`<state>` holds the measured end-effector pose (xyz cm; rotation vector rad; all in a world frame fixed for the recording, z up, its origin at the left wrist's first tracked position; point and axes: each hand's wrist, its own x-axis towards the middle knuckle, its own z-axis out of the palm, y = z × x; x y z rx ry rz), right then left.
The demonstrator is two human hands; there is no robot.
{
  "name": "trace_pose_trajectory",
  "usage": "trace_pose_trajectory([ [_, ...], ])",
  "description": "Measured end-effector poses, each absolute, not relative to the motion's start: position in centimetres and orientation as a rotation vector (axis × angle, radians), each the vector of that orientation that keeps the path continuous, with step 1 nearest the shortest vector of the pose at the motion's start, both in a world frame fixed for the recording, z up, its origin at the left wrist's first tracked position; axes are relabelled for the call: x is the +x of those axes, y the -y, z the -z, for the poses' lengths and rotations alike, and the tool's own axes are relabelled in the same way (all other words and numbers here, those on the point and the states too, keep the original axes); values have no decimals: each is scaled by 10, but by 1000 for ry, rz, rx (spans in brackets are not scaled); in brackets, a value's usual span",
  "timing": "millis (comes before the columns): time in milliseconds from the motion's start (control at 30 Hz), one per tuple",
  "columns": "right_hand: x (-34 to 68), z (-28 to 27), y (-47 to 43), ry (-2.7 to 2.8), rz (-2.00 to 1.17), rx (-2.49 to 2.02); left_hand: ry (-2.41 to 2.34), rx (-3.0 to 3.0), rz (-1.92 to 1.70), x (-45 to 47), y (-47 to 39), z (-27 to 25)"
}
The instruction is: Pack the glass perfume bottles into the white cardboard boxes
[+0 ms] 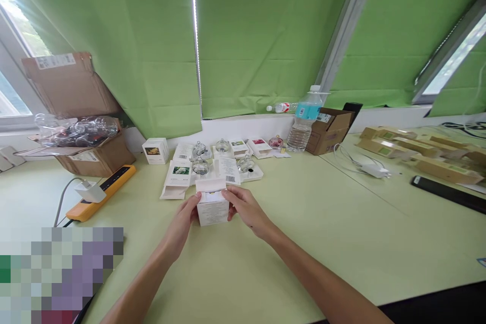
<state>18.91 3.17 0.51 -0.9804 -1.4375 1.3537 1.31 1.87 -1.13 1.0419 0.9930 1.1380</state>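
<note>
A small white carton [213,212] with printed text on its near side stands upright on the table, its top flap raised. My left hand [187,210] grips its left side, and my right hand [245,206] holds its right side. Something white with a bit of yellow shows inside the mouth; I cannot make it out. Just behind are opened white cartons, among them one with a white flower picture [179,170]. Several clear glass jars with lids [200,166] stand among them. A closed white carton with a yellow flower picture [156,151] sits to the left.
At left are an open cardboard box [91,158] of plastic-wrapped items, an orange power strip [110,190] and a pixelated area. A big water bottle [304,124] and a brown box [328,134] stand at the back. Long tan boxes [442,167] and a white adapter [374,169] lie right.
</note>
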Motion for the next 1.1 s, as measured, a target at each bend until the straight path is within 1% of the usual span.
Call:
trace_pose_trajectory([
  [167, 190, -4, -32, 1454, -1339, -979, -1048, 1126, -1197, 12, -15, 7],
  [300, 192, -6, -31, 1488, -1218, -959, -1131, 1351, -1345, 9, -11, -2],
  [400, 192, -9, -29, 1519, -1162, -918, -1125, 1379, -1398, 8, -9, -5],
  [667, 191, -10, -29, 1528, -1149, -915, -1042, 1395, -1397, 10, -7, -4],
  [1100, 193, -5, -32, 1532, -1149, -940, -1126, 1473, -1336, 5, -12, 1],
])
